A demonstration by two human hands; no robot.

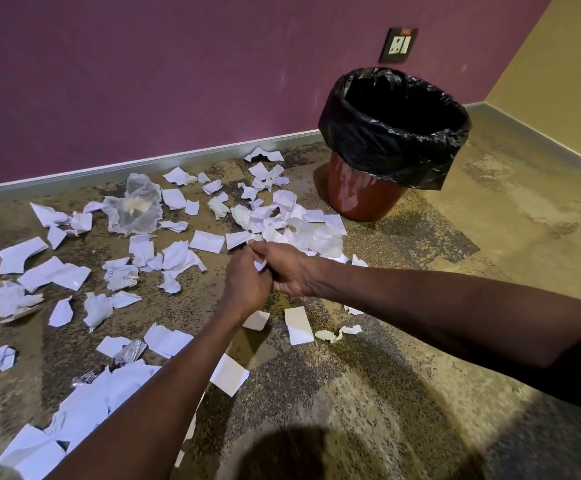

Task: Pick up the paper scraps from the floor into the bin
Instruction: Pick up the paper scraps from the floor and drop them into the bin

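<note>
Several white paper scraps [209, 241] lie scattered over the carpet, mostly left of centre. A brown bin [361, 199] lined with a black bag [386, 150] stands upright at the back right, near the wall. My left hand [244, 282] and my right hand [289, 268] meet low over the floor in the middle of the view. Both close around a small white scrap [260, 265], which shows between the fingers. Most of that scrap is hidden by the hands. The bin is about an arm's length beyond and to the right of them.
A crumpled clear plastic bag [136, 206] lies among the scraps at the back left. A purple wall with a grey skirting [143, 164] runs behind. A yellow wall meets it at the right corner. A wall socket [398, 45] sits above the bin.
</note>
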